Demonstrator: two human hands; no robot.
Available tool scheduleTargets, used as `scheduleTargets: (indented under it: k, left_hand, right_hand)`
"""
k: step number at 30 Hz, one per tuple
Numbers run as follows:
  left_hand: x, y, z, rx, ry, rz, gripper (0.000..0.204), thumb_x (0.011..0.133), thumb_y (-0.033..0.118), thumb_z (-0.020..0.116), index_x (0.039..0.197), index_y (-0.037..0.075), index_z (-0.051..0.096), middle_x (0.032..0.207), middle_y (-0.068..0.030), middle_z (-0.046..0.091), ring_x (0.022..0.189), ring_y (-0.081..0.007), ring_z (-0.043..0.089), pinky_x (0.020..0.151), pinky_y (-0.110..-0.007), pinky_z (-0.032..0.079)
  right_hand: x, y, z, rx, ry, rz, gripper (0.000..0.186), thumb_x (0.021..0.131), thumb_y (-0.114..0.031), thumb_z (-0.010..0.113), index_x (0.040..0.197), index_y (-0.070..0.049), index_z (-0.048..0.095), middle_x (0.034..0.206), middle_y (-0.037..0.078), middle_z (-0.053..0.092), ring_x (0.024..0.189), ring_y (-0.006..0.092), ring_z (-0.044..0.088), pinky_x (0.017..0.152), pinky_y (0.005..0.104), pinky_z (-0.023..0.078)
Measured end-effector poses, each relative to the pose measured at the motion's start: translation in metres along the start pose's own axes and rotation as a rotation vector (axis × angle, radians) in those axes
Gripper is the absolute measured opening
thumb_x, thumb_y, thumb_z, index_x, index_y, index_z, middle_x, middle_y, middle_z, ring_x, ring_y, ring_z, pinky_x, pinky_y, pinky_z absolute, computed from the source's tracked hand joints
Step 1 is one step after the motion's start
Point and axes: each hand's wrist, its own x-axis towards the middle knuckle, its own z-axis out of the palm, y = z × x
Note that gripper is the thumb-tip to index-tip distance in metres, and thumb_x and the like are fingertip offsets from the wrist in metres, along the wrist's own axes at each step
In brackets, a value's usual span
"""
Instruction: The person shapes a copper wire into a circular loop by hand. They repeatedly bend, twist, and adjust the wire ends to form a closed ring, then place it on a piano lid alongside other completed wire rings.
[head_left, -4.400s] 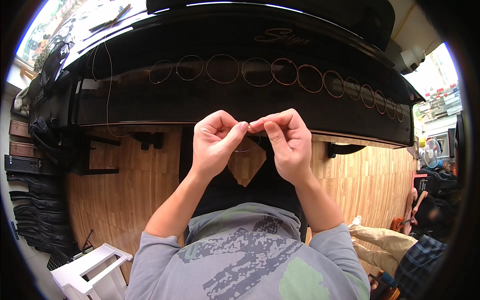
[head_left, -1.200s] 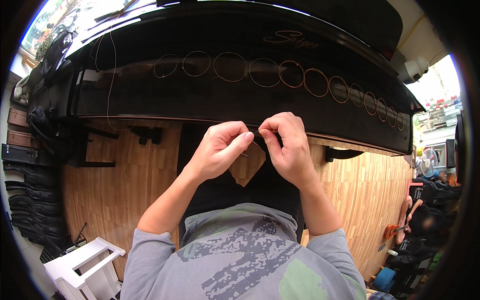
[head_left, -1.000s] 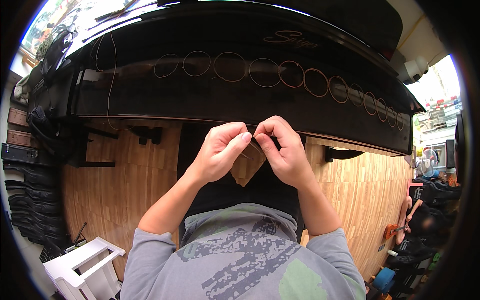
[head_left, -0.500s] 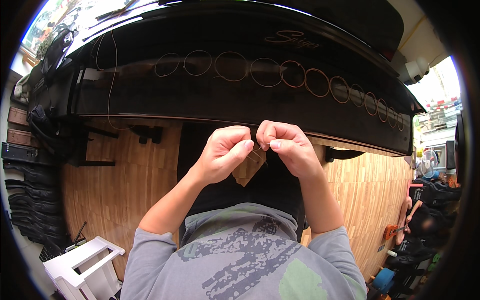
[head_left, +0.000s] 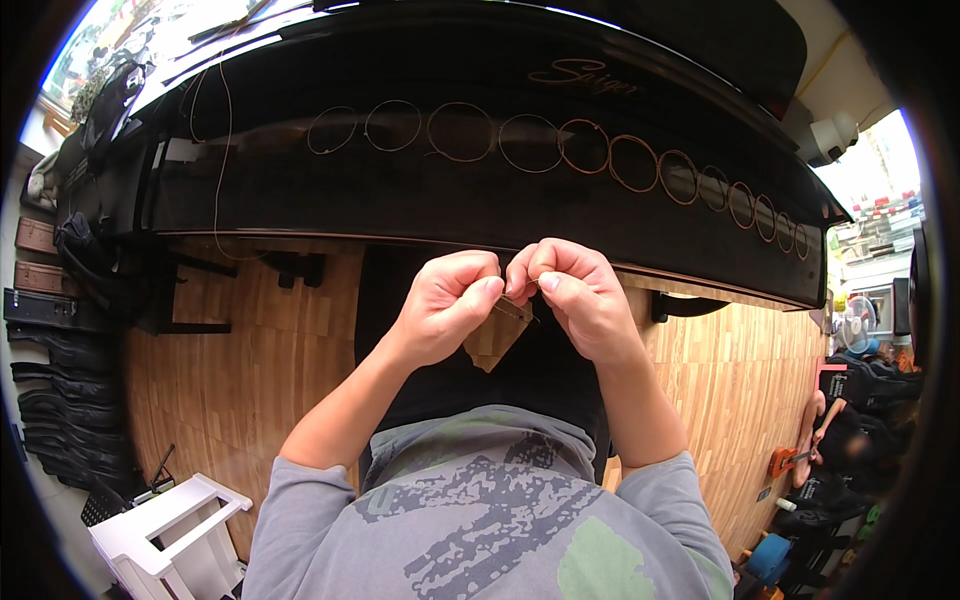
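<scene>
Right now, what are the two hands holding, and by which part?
A thin wire, stretched between the left hand and right hand. Each pinches it between thumb and forefinger near where the hands meet; which part of the wire is too fine to tell.

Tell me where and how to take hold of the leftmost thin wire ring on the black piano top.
Pinch the leftmost thin wire ring at its near arc, coming from above on the person's side. It seems to lie flat on the glossy black piano top, so fingertips probably must nip the thin wire itself.

A thin wire (head_left: 515, 309) runs taut, pinched between both hands' fingertips.
</scene>
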Motion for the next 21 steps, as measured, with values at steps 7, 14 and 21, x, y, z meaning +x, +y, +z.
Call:
scheduleTargets:
  k: [7,14,21]
  left_hand:
    - [-0.002,0.001,-0.001,0.009,-0.001,-0.066,0.029,0.091,0.017,0.051,0.066,0.004,0.045,0.066,0.0006,0.042,0.064,-0.0086,0.037,0.057,-0.025,0.032]
    - [0.003,0.008,0.006,-0.195,-0.004,-0.170,0.028,0.095,0.020,0.045,0.074,0.003,0.052,0.067,0.0026,0.044,0.064,-0.0075,0.037,0.060,-0.023,0.034]
    - [0.008,0.009,0.006,-0.438,0.033,-0.341,0.026,0.092,0.022,0.044,0.081,0.001,0.054,0.074,-0.0027,0.051,0.071,-0.0105,0.048,0.066,-0.025,0.041]
  right_hand:
    - [-0.003,-0.003,0.003,0.024,0.017,0.015,0.012,0.088,-0.009,0.050,0.081,-0.003,0.056,0.088,0.005,0.061,0.082,0.0112,0.053,0.079,0.0269,0.045]
    - [0.002,0.008,-0.001,-0.071,0.020,-0.058,0.012,0.091,-0.010,0.052,0.081,-0.003,0.055,0.082,0.001,0.058,0.078,0.0070,0.051,0.073,0.0236,0.044]
    - [0.004,0.011,-0.004,-0.028,0.108,0.022,0.015,0.094,-0.017,0.057,0.086,-0.005,0.055,0.080,0.000,0.059,0.075,0.0061,0.053,0.072,0.0220,0.045]
